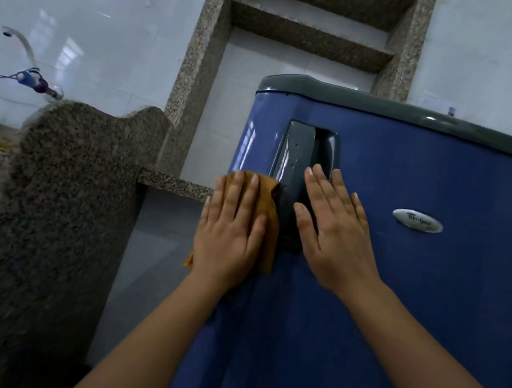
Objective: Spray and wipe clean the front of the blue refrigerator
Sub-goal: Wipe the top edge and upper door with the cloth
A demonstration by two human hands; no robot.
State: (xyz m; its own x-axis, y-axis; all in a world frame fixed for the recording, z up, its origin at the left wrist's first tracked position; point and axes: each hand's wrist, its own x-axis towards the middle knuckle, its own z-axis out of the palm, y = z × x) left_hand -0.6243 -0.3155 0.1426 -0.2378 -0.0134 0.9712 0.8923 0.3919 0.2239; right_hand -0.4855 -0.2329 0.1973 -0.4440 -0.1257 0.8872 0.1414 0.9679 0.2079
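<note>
the left hand (229, 235) is laid flat, fingers spread, and a folded orange-brown wiping cloth (271, 206) is pressed by it against the left edge of the blue refrigerator door (415, 305). the right hand (334, 234) is spread open and empty, its palm set on the door just beside the dark grey recessed handle (296, 166), whose lower part is covered by the fingers. much of the cloth is hidden under the left hand. an oval silver brand badge (417, 220) is seen to the right. a speckled granite counter partition (71, 196) stands to the left, near a white curved tap (23, 48); granite wall shelves (308, 33) rise behind.
</note>
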